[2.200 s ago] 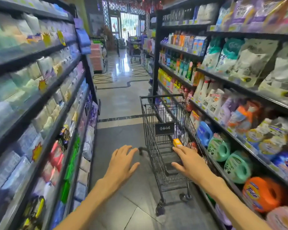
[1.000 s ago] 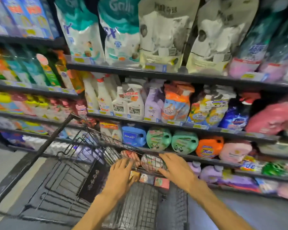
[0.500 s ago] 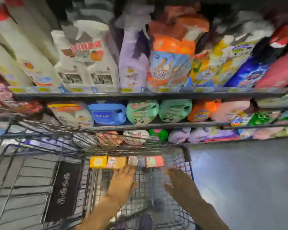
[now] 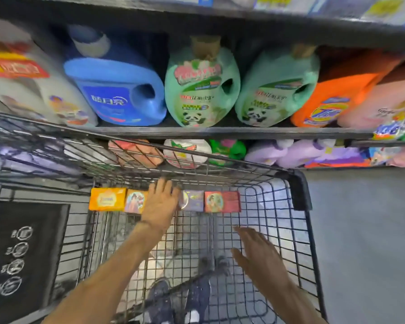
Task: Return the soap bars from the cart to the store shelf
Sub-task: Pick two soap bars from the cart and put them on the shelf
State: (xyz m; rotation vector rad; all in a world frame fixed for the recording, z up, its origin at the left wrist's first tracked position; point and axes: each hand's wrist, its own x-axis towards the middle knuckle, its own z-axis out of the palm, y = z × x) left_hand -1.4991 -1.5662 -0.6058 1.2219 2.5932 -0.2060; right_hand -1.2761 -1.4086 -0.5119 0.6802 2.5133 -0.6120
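Lying in cart [image 4: 302, 190]: 4 soap bars [image 4: 107, 199].

Both your forearms are bare right up to where they leave the picture, with no sleeve showing on either. Your left hand [image 4: 160, 204] has a thin dark band round the wrist, while your right hand [image 4: 257, 251] wears no ring, watch or band that can be seen. Below, through the wire mesh, your dark, lightly speckled shoes [image 4: 159, 298] show, with paler soles at the lower edge, though blur hides any finer detail.
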